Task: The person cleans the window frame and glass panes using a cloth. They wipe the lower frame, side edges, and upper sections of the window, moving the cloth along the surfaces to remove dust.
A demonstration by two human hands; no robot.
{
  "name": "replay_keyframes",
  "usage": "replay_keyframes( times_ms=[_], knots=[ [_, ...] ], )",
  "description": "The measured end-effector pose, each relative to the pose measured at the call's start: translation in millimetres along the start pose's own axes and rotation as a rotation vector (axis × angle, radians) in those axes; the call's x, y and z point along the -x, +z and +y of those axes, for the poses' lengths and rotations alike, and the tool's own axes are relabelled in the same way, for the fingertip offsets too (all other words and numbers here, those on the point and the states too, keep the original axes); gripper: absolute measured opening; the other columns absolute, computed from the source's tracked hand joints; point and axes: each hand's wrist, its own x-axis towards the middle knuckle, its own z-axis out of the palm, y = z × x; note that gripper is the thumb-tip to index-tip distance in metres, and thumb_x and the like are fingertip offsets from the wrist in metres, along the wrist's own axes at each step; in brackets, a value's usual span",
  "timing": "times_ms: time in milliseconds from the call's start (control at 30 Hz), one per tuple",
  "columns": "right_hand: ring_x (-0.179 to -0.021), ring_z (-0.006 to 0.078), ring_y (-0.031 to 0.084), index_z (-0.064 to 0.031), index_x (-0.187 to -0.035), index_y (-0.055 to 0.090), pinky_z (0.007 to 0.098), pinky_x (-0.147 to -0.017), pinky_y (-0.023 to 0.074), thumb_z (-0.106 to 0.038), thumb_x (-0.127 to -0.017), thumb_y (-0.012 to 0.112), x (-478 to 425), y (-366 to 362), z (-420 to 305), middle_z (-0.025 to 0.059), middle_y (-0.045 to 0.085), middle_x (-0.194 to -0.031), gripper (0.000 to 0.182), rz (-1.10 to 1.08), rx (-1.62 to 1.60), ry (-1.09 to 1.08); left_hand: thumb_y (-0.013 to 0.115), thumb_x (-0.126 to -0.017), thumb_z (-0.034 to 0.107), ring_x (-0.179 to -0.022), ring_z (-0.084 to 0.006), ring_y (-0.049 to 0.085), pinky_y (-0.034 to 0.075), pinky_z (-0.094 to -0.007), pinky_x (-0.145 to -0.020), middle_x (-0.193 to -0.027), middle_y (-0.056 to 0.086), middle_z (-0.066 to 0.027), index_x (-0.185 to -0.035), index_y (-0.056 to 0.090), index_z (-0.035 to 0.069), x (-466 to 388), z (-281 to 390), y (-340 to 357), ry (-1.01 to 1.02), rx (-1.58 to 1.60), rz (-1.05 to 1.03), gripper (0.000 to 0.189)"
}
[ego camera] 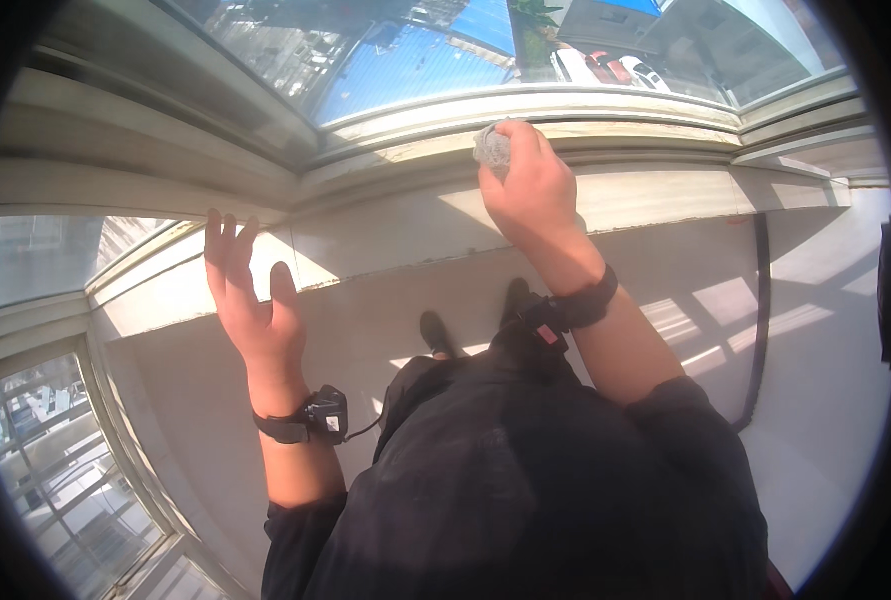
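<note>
A crumpled grey cloth (493, 150) is gripped in my right hand (533, 184), with the fingers bent around its right side. The cloth presses on or sits just over the lower track of the window frame (625, 135), below the glass. My left hand (254, 300) holds nothing; its fingers are spread and the thumb stands apart. Those fingertips reach the edge of the left window sash (153, 187), and whether they touch it I cannot tell. Beneath both hands runs a pale tiled sill (385, 225) with sunlit patches.
Beyond the window pane (415, 67) lie blue roofs and parked cars far below. At lower left is another window (63, 465) with bars outside. My shoes (436, 334) stand on the pale floor, near a dark strip (762, 322) at right. Each wrist carries a strapped device (327, 416).
</note>
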Motion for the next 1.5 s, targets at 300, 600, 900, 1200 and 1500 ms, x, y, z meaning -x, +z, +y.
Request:
replay_keyframes(
  times_ms=[300, 600, 900, 1200, 1500],
  knots=[
    [-0.073, 0.0316, 0.067, -0.0035, -0.1, 0.052, 0.0412, -0.059, 0.0544, -0.013, -0.074, 0.071, 14, 114, -135, 0.0197, 0.062, -0.104, 0.034, -0.19, -0.062, -0.236, 0.052, -0.081, -0.006, -0.125, -0.0353, 0.057, 0.047, -0.0427, -0.105, -0.143, 0.05, -0.0202, -0.118, 0.062, 0.001, 91, -50, -66, -0.333, 0.136, -0.06, 0.039],
    [-0.075, 0.0173, 0.063, -0.0037, -0.111, 0.059, 0.0334, -0.068, 0.0519, -0.007, -0.083, 0.067, 5, 41, -97, 0.0065, 0.065, -0.093, 0.03, -0.479, -0.942, 0.444, 0.053, -0.084, -0.003, -0.122, -0.0313, 0.057, 0.044, -0.0419, -0.106, -0.135, 0.056, -0.0185, -0.114, 0.062, -0.001, 110, -71, -69, -0.387, 0.273, -0.039, 0.031],
    [-0.092, 0.0173, 0.063, 0.0016, -0.12, 0.056, 0.031, -0.08, 0.0525, -0.004, -0.087, 0.061, 136, -128, 65, 0.0093, 0.064, -0.104, 0.034, 0.102, -1.251, 0.969, 0.055, -0.084, 0.0, -0.148, -0.0371, 0.027, 0.02, -0.0502, -0.121, -0.158, 0.032, -0.0215, -0.149, 0.037, -0.001, 3, -5, -24, 0.036, -0.021, 0.073, 0.066],
    [-0.095, 0.024, 0.064, 0.0002, -0.125, 0.054, 0.0382, -0.077, 0.0549, -0.006, -0.086, 0.061, 204, -251, 180, 0.0116, 0.064, -0.109, 0.04, 0.556, -1.191, 1.088, 0.064, -0.089, 0.024, -0.153, -0.0389, 0.009, 0.004, -0.0589, -0.121, -0.167, 0.012, -0.0116, -0.16, 0.022, 0.02, -138, 126, 89, 0.593, -0.428, 0.078, 0.082],
    [-0.099, 0.0234, 0.065, 0.0009, -0.122, 0.057, 0.0371, -0.087, 0.0537, -0.005, -0.085, 0.063, 209, -337, 261, 0.011, 0.065, -0.109, 0.038, 0.727, -1.124, 1.085, 0.036, -0.091, 0.078, -0.141, -0.0518, -0.032, -0.016, -0.0706, -0.108, -0.156, -0.026, -0.0335, -0.161, 0.005, 0.015, -187, 153, 195, 0.529, -0.567, 0.407, 0.099]
  ],
)
